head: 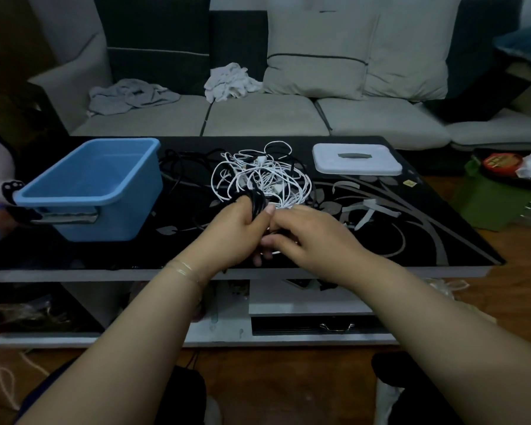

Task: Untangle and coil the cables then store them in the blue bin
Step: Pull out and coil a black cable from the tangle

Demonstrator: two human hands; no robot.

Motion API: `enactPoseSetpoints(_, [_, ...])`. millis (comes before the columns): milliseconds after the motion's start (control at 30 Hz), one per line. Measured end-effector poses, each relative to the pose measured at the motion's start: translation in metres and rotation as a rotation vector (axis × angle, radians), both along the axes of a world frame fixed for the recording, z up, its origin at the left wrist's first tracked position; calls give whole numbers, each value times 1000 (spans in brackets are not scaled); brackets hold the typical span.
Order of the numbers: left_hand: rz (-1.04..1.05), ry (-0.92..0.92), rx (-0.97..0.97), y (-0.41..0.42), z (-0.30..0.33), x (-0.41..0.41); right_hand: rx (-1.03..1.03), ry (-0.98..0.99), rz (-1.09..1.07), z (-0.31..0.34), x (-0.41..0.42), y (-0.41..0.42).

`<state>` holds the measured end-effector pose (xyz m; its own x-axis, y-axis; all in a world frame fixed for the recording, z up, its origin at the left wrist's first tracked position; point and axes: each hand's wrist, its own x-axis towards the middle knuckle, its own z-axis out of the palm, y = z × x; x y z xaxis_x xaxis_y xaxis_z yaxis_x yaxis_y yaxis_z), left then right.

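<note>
Head view: black cable being coiled

Black cable coil (pixel 256 203) is gripped in the left hand (pixel 233 233) near the desk's front edge; the right hand (pixel 307 233) is curled beside it, grip hidden. Loops should be kept even. Blue bin (pixel 74 197), left edge, holds nothing.

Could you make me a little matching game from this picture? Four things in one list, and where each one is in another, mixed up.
Things:
1. blue bin
2. white cables
3. white lid
4. coiled black cable

Places:
A. gripped in the left hand
B. far right part of the table
C. left side of the table, nothing inside it
D. tangled heap in the middle of the table

Pairs: 1-C, 2-D, 3-B, 4-A
</note>
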<state>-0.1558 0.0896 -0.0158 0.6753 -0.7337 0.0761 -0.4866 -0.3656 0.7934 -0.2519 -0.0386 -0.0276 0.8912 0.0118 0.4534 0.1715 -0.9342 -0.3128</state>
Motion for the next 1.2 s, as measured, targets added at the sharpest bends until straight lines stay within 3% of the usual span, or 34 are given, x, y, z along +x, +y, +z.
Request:
enactPoseSetpoints(200, [-265, 306, -177, 3, 5, -13, 175, -115, -93, 1, 1, -7])
enactPoseSetpoints(401, [-264, 354, -228, 2, 9, -21, 365, -78, -156, -6, 7, -12])
enactPoseSetpoints(534, [-246, 493, -275, 4, 11, -22, 581, -146, -90, -9, 14, -11])
enactPoseSetpoints(701, [-244, 565, -307, 6, 10, -25, 665, -263, -72, -12, 19, -1])
enactPoseSetpoints(868, [-250, 720, -380, 2, 11, -32, 958, -300, -67, -15, 18, 9])
enactPoseSetpoints(1035, [-320, 926, -448, 1, 12, -32, 1036, -408, -66, -9, 12, 16])
enactPoseSetpoints(1202, [-435, 1028, -364, 2, 14, -26, 907, -510, -174, -14, 9, 19])
